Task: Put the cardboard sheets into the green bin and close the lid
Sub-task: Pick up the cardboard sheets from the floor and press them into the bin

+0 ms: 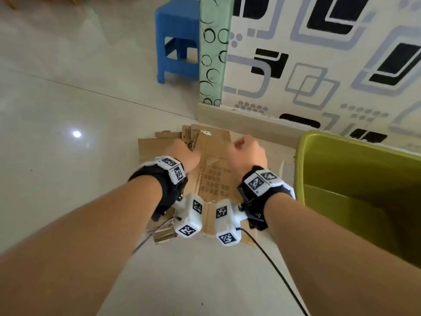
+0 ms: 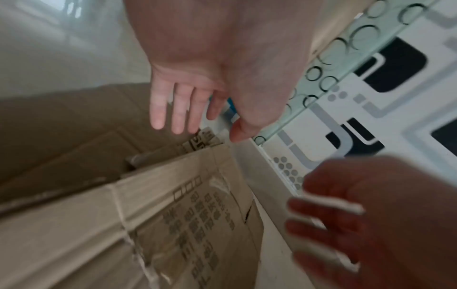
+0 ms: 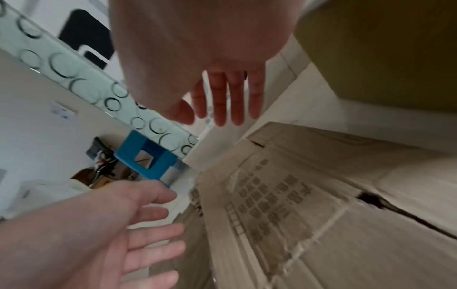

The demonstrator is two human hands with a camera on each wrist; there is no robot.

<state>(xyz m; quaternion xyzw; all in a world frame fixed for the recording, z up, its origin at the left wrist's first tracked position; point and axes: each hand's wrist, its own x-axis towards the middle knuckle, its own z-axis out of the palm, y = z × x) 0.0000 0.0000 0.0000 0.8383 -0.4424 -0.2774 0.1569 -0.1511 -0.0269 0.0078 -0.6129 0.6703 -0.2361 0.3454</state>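
Both forearms reach forward from the bottom of the head view, each with a black wrist strap and white marker blocks. Left hand hovers over the flattened cardboard sheets with its fingers straight and spread, gripping nothing. Right hand hangs beside it above the same stack, its fingers also extended and loose, holding nothing. These cardboard sheets lie flat on the pale tiled floor, just beside the green bin, which stands open at the right against the patterned wall. Farther back stands a blue stool
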